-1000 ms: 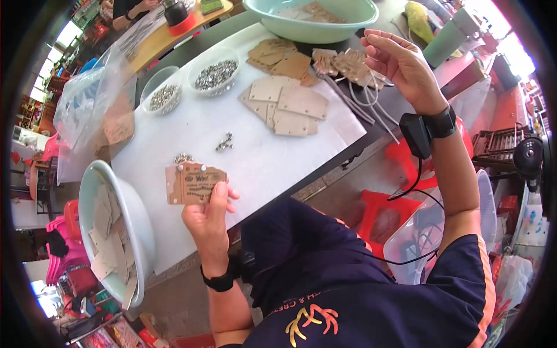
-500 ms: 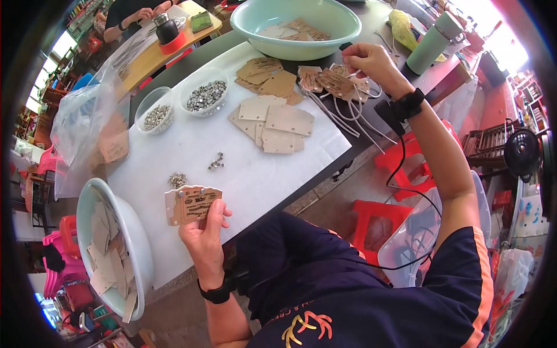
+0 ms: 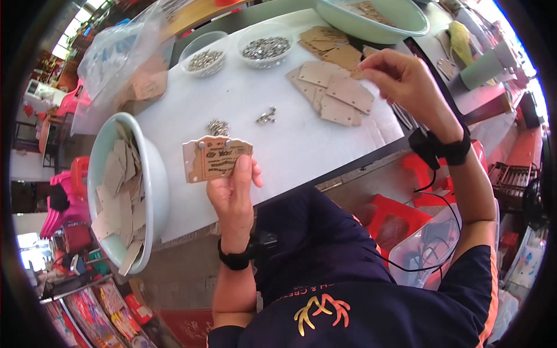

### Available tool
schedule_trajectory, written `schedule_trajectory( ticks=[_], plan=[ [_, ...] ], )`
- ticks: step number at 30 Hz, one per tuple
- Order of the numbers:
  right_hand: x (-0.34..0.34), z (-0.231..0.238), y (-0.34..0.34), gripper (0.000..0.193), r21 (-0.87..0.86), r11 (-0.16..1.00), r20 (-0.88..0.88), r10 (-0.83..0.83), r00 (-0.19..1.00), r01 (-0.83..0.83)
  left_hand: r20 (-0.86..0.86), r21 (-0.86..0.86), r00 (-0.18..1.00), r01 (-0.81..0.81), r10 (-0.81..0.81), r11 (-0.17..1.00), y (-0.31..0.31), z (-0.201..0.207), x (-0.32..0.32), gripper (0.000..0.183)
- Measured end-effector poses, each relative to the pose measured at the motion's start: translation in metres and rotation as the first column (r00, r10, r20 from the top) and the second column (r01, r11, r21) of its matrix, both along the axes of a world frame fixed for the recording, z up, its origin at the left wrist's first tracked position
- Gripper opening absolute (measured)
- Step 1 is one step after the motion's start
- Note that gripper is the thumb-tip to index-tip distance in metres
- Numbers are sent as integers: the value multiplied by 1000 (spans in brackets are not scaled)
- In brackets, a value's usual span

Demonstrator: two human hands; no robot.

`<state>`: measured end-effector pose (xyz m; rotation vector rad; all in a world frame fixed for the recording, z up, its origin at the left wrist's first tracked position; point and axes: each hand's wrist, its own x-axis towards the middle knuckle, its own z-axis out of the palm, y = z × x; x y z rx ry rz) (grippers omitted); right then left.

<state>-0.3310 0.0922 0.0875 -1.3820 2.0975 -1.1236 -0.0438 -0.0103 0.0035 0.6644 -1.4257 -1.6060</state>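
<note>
My left hand [image 3: 235,194] pinches a tan printed leather-like piece [image 3: 217,158] by its lower right corner, above the white work surface. Two round metal studs show along its wavy top edge, and a paler plain layer sticks out at its left. My right hand [image 3: 403,81] hovers by the right end of the surface, thumb and fingertips together; whatever is between them is too small to name. Beside those fingertips lie overlapping pale plain pieces [image 3: 348,98] with small holes, and browner pieces [image 3: 328,43] behind. Small rivet heaps [image 3: 267,116] sit beyond my left hand.
Two clear tubs hold metal rivets, a larger one [image 3: 265,62] and a smaller one [image 3: 200,71]. A pale green basin [image 3: 155,174] of cut pieces stands left, another basin [image 3: 371,32] at the far right. A plastic bag [image 3: 119,64], green bottle [image 3: 487,71] and red stools [image 3: 400,217] surround the table.
My right hand has come away from the corded printed pieces toward the pale pieces. My left hand keeps its grip on the printed piece. The whole view has shifted.
</note>
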Motion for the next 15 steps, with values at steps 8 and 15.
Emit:
schedule_trajectory(
  ticks=[8,15],
  plan=[
    [69,-26,-50,17,6,954,-96,298,950,-299,-76,18,996,-40,41,999,-1,0,0,17],
    [77,-48,-77,17,21,943,-250,328,911,-333,-161,11,982,-103,103,995,-1,-3,1,18]
  ],
)
